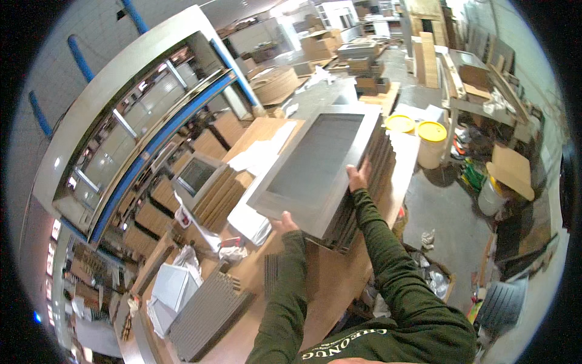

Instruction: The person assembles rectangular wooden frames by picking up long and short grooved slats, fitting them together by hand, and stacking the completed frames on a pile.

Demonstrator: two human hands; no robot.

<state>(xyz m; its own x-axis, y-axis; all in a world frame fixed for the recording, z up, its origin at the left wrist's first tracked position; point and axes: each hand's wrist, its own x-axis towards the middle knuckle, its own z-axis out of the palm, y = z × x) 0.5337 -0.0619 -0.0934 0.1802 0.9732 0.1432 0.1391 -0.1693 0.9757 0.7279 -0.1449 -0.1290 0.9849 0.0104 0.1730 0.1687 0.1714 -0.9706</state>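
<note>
A grey cabinet door [315,151] with a pale frame and a darker inset panel lies over the top of a stack of similar doors [380,159]. My left hand [285,223] grips its near left corner, thumb on top and most fingers hidden under the edge. Along the right long edge, my right hand [359,175] has hold of the same door, thumb on the frame. Whether the door rests fully on the stack or is slightly raised, I cannot tell.
Grey slatted strips [209,309] and white sheets [174,288] lie on the wooden table [324,297] at front left. Another door stack [212,197] stands beside a large blue-and-white press [142,130]. Yellow-lidded buckets [431,142] stand on the floor at right, near an open carton [509,173].
</note>
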